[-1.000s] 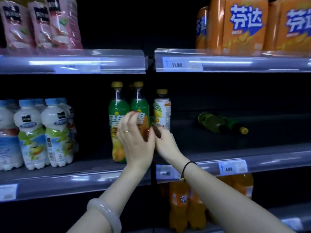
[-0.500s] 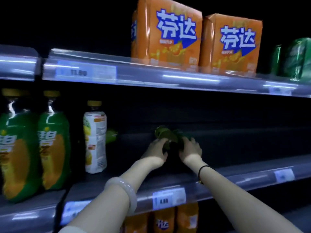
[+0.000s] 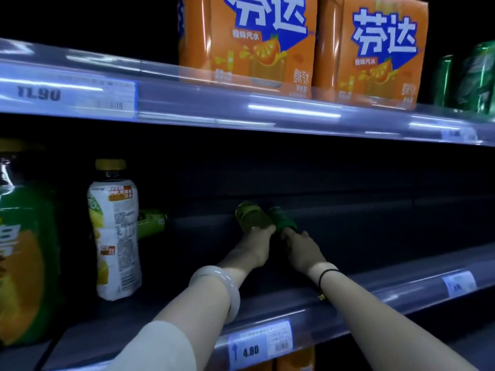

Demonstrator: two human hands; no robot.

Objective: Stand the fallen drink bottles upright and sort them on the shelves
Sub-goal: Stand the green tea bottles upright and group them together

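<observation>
Far back on the middle shelf (image 3: 375, 245), two fallen bottles are gripped, one per hand. The olive bottle (image 3: 250, 218) is clasped at its near end by the left hand (image 3: 254, 246), and the dark green bottle (image 3: 284, 222) by the right hand (image 3: 302, 249), with fingers curled round each. Both are laid on their sides, touching, with their bases pointed away. The near ends are probably taken so that each can be drawn forward and tipped onto its base. In the dim light it cannot be told for certain that these are two separate bottles.

A lime bottle (image 3: 151, 222) is also seen lying down, half hidden behind the upright white bottle (image 3: 115, 231) at the left. A big bottle (image 3: 21, 250) is stood at the left edge.

Counted: three fallen bottles, two upright ones, two orange packs (image 3: 246, 41) on the upper shelf, and one green pack (image 3: 471, 76) to their right. Orange bottles (image 3: 292, 360) are glimpsed below, too cut off to be counted.
</observation>
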